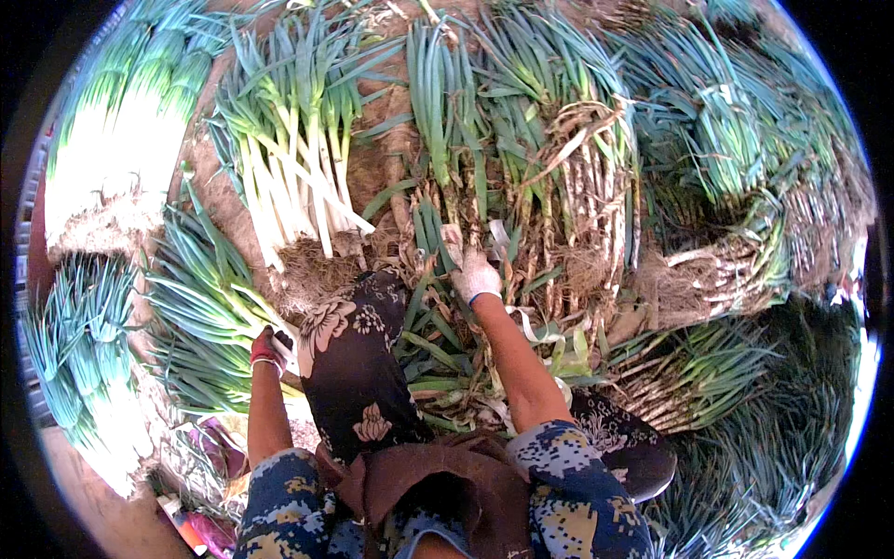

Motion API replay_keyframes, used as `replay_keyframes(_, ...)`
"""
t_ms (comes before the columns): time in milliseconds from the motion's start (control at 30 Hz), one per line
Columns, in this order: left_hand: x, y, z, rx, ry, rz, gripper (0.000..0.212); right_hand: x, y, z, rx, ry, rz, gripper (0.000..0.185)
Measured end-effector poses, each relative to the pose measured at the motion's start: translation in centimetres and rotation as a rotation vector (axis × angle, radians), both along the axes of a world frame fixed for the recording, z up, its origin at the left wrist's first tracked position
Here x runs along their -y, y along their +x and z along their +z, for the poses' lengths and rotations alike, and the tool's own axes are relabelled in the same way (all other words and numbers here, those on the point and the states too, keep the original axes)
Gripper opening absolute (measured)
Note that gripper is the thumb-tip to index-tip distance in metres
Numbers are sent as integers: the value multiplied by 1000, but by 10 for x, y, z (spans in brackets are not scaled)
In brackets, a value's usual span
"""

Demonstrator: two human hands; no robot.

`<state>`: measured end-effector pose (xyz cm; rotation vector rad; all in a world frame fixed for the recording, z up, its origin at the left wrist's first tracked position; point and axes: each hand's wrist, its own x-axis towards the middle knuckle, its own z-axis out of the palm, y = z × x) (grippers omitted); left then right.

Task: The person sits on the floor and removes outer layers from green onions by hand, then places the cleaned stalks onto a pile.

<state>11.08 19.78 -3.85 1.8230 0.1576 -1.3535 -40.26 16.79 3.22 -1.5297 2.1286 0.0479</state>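
Observation:
My left hand, in a red glove with dark fingers, is closed around the white stem of a leek beside my left knee. Green-leaved leeks fan out to its left. My right hand, in a pale knit glove, reaches forward over soil-covered leeks and loose leaves; its fingers are partly hidden, and whether they grip anything cannot be told. A pale flat scrap is at its fingertips. Peeled white leeks lie in a pile ahead, with roots toward me.
Large leek bundles stand at the upper left, more below them. Unpeeled leeks and dark green heaps fill the right. Stripped leaves lie between my knees. Coloured packaging is at the lower left.

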Motion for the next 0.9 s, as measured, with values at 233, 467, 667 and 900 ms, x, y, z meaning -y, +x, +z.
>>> replay_keyframes(233, 14, -5, 63, 503, 102, -226, 41, 1, 22, -10, 304, 253, -202, 72)
replay_keyframes(467, 100, -92, 199, 111, -546, -292, 38, -53, -48, 88, 1251, 49, -567, 54)
replay_keyframes(667, 148, -300, 326, -427, -536, -871, 76, -167, -53, 233, 1640, -101, -398, 64)
replay_keyframes(900, 79, -442, 327, -1099, -439, -1012, 63, -248, -35, 253, 1327, 73, -192, 40)
